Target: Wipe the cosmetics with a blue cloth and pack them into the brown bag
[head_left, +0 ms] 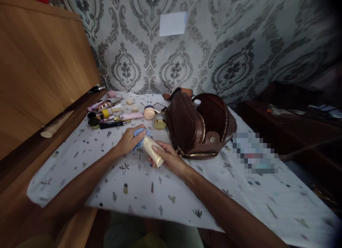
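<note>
My left hand is closed on a light blue cloth, pressing it against the upper end of a cream-coloured bottle. Around the lower part of that bottle wraps my right hand, thumb on top. The bottle is tilted, its lower end toward me, held above the patterned white cloth cover. Just right of my hands stands a brown leather toiletry bag, unzipped wide, with a white-capped bottle showing inside. What the blue cloth covers at the bottle's end is hidden.
Several cosmetics lie at the back left, among them a pink tube, a black tube and a gold-lidded jar. A wooden cabinet borders the left side. A blurred-out packet lies right of the bag.
</note>
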`<state>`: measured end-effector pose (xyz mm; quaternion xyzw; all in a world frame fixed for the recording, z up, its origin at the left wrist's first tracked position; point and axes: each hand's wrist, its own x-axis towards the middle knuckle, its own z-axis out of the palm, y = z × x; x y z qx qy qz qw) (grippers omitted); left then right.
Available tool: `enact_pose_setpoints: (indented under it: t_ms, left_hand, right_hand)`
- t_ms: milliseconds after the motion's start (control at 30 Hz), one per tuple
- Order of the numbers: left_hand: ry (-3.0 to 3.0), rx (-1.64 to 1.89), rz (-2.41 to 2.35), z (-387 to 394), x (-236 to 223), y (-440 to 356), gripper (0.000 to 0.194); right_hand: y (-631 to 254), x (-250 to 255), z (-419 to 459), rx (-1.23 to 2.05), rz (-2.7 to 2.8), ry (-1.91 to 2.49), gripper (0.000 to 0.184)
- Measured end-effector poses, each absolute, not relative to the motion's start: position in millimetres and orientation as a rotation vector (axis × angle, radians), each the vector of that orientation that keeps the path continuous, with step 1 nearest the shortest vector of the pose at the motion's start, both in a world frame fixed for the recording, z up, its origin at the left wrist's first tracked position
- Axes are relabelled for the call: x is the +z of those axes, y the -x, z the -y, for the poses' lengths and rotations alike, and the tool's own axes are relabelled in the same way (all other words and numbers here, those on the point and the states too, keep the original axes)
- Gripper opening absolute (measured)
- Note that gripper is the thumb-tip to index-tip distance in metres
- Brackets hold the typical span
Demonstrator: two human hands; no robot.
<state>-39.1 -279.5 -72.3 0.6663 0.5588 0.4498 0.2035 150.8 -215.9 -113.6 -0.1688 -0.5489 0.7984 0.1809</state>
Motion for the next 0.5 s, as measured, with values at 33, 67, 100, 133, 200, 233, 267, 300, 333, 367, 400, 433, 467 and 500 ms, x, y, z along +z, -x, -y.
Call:
enact_pose_setpoints:
  t_ms: [33, 67, 100, 133, 200, 233, 267, 300, 333, 367, 400, 433, 467, 500]
  left_hand:
    - [-1.850, 1.253, -1.579, 279.5, -72.0, 38.2, 0.038]
    - [-1.845, 1.243, -1.605, 279.4, -72.2, 37.6, 0.039]
    - [-1.843, 1.225, -1.635, 279.3, -72.7, 37.2, 0.039]
    - [-1.838, 1.203, -1.671, 279.0, -73.5, 37.0, 0.040]
    - [-1.817, 1.164, -1.732, 278.3, -75.3, 36.9, 0.040]
    - [-1.805, 1.152, -1.757, 277.9, -76.0, 36.8, 0.040]
    - [-1.794, 1.143, -1.778, 277.6, -76.4, 36.8, 0.040]
    - [-1.789, 1.138, -1.794, 277.3, -76.4, 36.8, 0.041]
    - [-1.789, 1.134, -1.806, 277.1, -76.2, 36.8, 0.041]
    - [-1.793, 1.133, -1.809, 277.1, -75.8, 36.8, 0.041]
    - [-1.795, 1.136, -1.803, 277.1, -75.4, 36.9, 0.041]
    - [-1.797, 1.144, -1.784, 277.2, -75.0, 37.2, 0.041]
    - [-1.798, 1.155, -1.756, 277.4, -74.8, 37.5, 0.040]
    - [-1.797, 1.169, -1.725, 277.6, -74.9, 38.0, 0.040]
  right_hand:
    - [-151.0, -113.9, 216.0, 2.214, 1.599, 0.492, 0.051]
    - [-151.6, -114.2, 215.9, 2.148, 1.670, 0.507, 0.050]
    - [-152.5, -114.6, 215.6, 2.052, 1.762, 0.524, 0.048]
    - [-153.7, -114.8, 215.5, 1.932, 1.865, 0.539, 0.045]
    - [-156.2, -114.5, 216.2, 1.663, 2.048, 0.565, 0.036]
    - [-157.3, -113.9, 217.1, 1.547, 2.104, 0.575, 0.032]
    - [-158.1, -113.1, 218.4, 1.457, 2.136, 0.588, 0.029]
    - [-158.5, -112.1, 219.9, 1.393, 2.148, 0.600, 0.027]
    - [-158.6, -111.0, 221.4, 1.357, 2.143, 0.611, 0.026]
    - [-158.4, -110.0, 222.7, 1.356, 2.123, 0.619, 0.027]
    - [-157.9, -109.1, 223.8, 1.401, 2.094, 0.625, 0.030]
    - [-157.2, -108.4, 224.6, 1.492, 2.046, 0.630, 0.033]
    - [-156.3, -107.9, 225.2, 1.623, 1.981, 0.628, 0.037]
    - [-155.4, -107.7, 225.4, 1.776, 1.894, 0.619, 0.041]
